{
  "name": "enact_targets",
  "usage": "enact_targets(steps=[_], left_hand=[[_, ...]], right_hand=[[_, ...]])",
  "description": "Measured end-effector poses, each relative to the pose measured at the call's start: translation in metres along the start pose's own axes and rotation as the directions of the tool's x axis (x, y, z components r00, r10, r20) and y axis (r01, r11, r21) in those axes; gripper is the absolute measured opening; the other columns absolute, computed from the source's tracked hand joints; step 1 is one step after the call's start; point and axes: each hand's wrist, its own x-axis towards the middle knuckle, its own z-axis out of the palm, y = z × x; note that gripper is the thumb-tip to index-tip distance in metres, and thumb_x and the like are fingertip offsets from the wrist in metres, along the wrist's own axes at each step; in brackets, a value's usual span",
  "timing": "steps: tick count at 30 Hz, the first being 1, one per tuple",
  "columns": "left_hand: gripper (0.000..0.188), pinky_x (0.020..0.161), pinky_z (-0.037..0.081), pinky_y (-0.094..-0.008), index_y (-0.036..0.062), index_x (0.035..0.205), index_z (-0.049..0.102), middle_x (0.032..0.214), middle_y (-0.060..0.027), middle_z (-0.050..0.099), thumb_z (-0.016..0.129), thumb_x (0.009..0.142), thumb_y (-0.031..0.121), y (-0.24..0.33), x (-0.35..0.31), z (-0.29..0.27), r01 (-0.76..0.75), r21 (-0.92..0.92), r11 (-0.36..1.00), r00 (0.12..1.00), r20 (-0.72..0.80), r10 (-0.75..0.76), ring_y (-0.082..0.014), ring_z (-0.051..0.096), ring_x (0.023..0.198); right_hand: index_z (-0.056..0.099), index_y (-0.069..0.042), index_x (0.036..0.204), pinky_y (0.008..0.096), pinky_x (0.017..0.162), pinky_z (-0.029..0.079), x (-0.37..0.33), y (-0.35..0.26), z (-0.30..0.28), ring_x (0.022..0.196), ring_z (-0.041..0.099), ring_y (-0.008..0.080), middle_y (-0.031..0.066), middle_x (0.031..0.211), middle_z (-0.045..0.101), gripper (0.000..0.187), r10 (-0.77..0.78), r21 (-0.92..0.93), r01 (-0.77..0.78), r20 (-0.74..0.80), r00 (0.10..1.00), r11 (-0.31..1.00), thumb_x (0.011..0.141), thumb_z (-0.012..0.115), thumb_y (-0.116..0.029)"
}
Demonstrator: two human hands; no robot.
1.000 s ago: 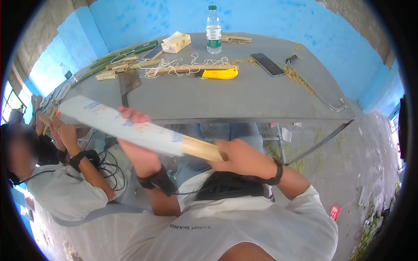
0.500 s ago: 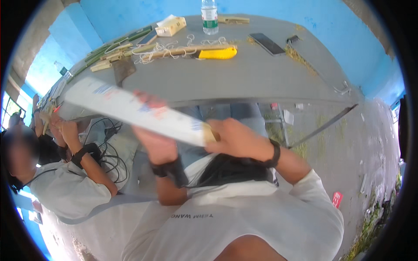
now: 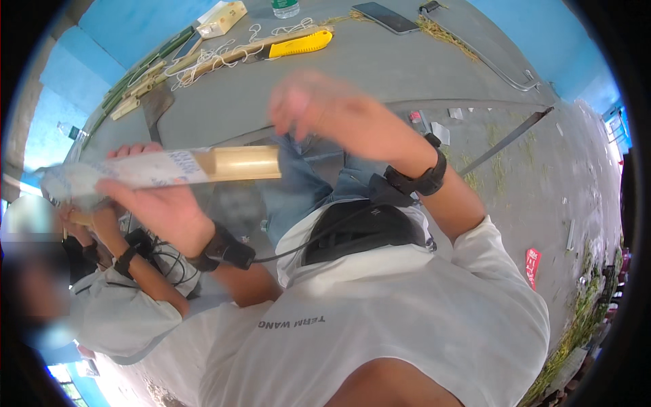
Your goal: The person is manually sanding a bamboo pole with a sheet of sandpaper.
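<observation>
A split bamboo piece with a pale, hollowed inner face sticks out of a white printed wrapper. Around the wrapper, my left hand is closed from below, thumb on the near side and fingertips showing beyond the far edge. The wrapper's far left end is blurred and overlaps the co-worker. My right hand is raised above and to the right of the bamboo's bare end, apart from it. Its fingers are blurred but look loosely spread, with nothing seen in them.
On the grey table lie a yellow utility knife, white string, bamboo strips, a dark blade, a phone, a tissue box and a bottle. A co-worker's arm is close on the left.
My right hand has let go of the bamboo end and lifted away. The wrapped bamboo has moved left and levelled out in my left hand, baring more of the bamboo. The view has shifted.
</observation>
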Motion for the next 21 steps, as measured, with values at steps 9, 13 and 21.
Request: enact_targets(steps=[9, 13, 21], left_hand=[[0.047, 0.092, 0.049, -0.0351, 0.0045, 0.127, 0.049, 0.108, -0.0047, 0.055, 0.051, 0.109, 0.048, -0.03, -0.04, -0.023, 0.32, -0.011, 0.947, 0.947, 0.038, -0.32, -0.0181, 0.054, 0.098], [0.048, 0.088, 0.047, -0.0325, 0.0051, 0.129, 0.047, 0.108, -0.0033, 0.051, 0.051, 0.109, 0.048, -0.033, -0.031, -0.025, 0.31, -0.026, 0.95, 0.949, 0.077, -0.307, -0.0157, 0.05, 0.095], [0.041, 0.089, 0.047, -0.0328, 0.0034, 0.124, 0.046, 0.103, -0.0043, 0.049, 0.056, 0.108, 0.04, -0.031, -0.036, -0.022, 0.378, -0.159, 0.912, 0.926, 0.089, -0.368, -0.0175, 0.05, 0.092]], right_hand=[[0.061, -0.004, 0.104, 0.0403, 0.082, 0.051, 0.011, -0.028, -0.022, 0.089, 0.062, 0.0277, 0.0126, 0.097, 0.065, 0.04, -0.187, 0.827, 0.244, -0.171, 0.967, 0.507, 0.111, 0.046, -0.041], [0.06, -0.004, 0.104, 0.0409, 0.078, 0.049, -0.001, -0.043, -0.014, 0.086, 0.061, 0.028, 0.0123, 0.095, 0.064, 0.041, -0.107, 0.797, 0.289, -0.275, 0.956, 0.531, 0.112, 0.043, -0.04], [0.058, -0.004, 0.104, 0.0396, 0.069, 0.043, 0.014, -0.041, -0.014, 0.08, 0.058, 0.0292, 0.0126, 0.091, 0.06, 0.054, -0.4, 0.976, 0.1, -0.014, 0.916, 0.195, 0.112, 0.022, -0.044]])
